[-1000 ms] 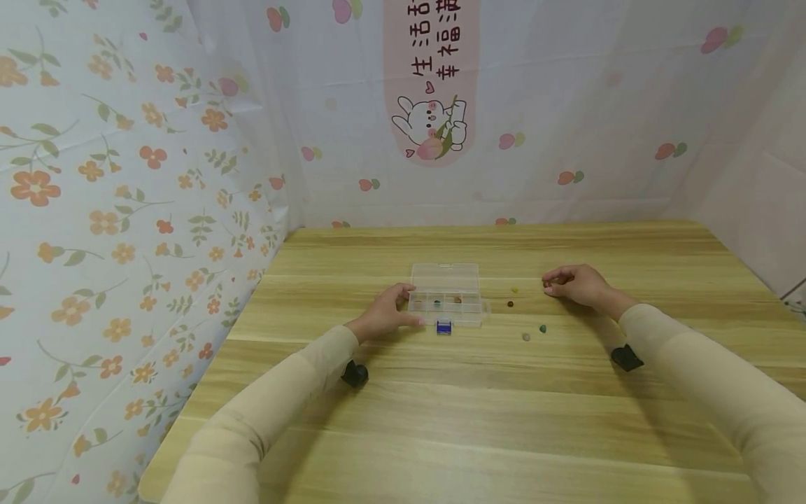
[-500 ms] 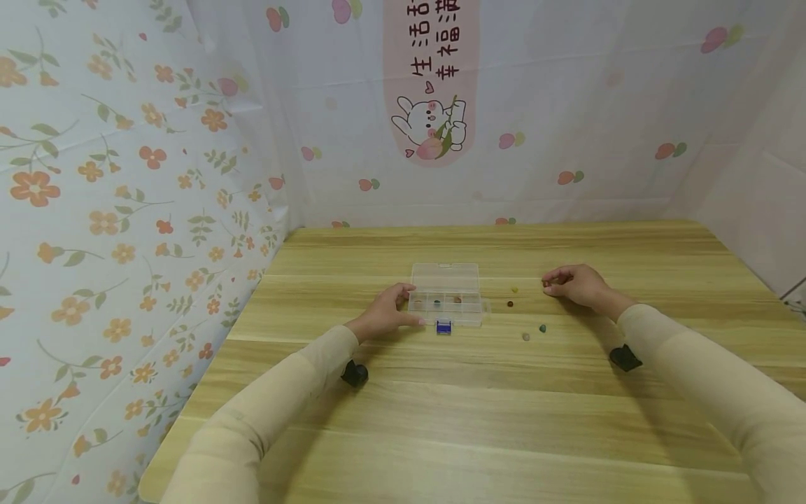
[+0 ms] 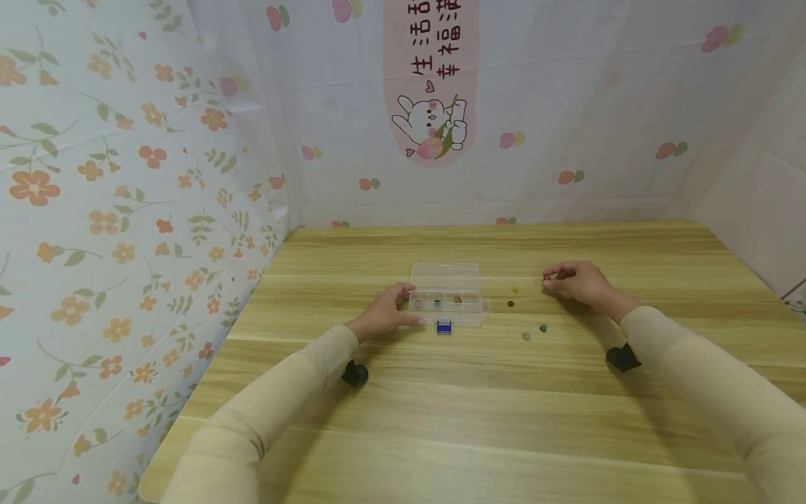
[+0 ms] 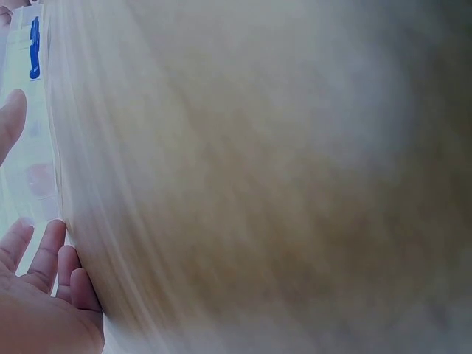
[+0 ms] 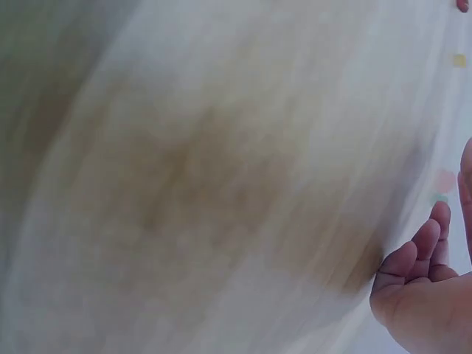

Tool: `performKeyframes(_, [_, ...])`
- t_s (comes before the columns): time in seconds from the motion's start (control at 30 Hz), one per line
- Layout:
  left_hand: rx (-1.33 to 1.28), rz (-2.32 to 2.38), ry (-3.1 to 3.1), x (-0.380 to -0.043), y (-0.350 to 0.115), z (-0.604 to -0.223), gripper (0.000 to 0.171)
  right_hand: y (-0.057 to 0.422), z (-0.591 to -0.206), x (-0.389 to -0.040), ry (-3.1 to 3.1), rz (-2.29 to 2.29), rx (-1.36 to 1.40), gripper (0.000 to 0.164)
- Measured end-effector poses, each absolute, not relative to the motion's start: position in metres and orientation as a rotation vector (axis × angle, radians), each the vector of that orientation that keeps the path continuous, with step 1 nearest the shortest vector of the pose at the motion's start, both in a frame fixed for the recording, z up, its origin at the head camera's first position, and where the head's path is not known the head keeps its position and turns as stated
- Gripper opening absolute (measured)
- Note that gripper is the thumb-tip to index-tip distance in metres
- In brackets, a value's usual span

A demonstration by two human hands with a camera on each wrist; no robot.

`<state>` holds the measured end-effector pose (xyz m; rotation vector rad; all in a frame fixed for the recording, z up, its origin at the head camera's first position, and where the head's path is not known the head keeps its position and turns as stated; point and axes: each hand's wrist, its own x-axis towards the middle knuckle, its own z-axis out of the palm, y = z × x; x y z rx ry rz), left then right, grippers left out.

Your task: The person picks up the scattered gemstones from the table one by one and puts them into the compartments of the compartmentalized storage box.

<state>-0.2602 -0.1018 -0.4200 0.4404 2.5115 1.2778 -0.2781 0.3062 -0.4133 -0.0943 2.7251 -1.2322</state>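
Observation:
A clear plastic compartment box [image 3: 471,318] lies on the table, its lid [image 3: 445,277] folded back and a blue latch [image 3: 443,327] at its front. My left hand [image 3: 385,312] grips the box's left end, thumb at the front edge and fingers behind. Inside sit a teal stone [image 3: 437,303] and a brown stone [image 3: 457,299] in separate compartments. To the right, my right hand [image 3: 581,282] pinches a small reddish-brown stone [image 3: 545,278] between thumb and fingertips, mostly hidden by them. The right wrist view shows the hand [image 5: 428,295] cut off at the edge.
Between box and right hand lie a yellow stone [image 3: 514,289] and a dark brown one [image 3: 511,304]. Nearer the front are a green stone [image 3: 543,328] and a pale one [image 3: 526,337]. A patterned curtain [image 3: 535,112] hangs behind the wooden table [image 3: 403,420].
The right hand has tilted slightly, and its fingertips with the reddish-brown stone sit a touch higher. The left hand, the box and the loose stones have stayed where they were.

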Motion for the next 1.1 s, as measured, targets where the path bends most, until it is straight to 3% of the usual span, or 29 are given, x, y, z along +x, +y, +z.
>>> performKeyframes(1.1, [0.432,1.268,2.527,-0.258,-0.101,-0.418,0.073,0.275,-0.39,-0.27,2.745,-1.382,-0.158,0.043])
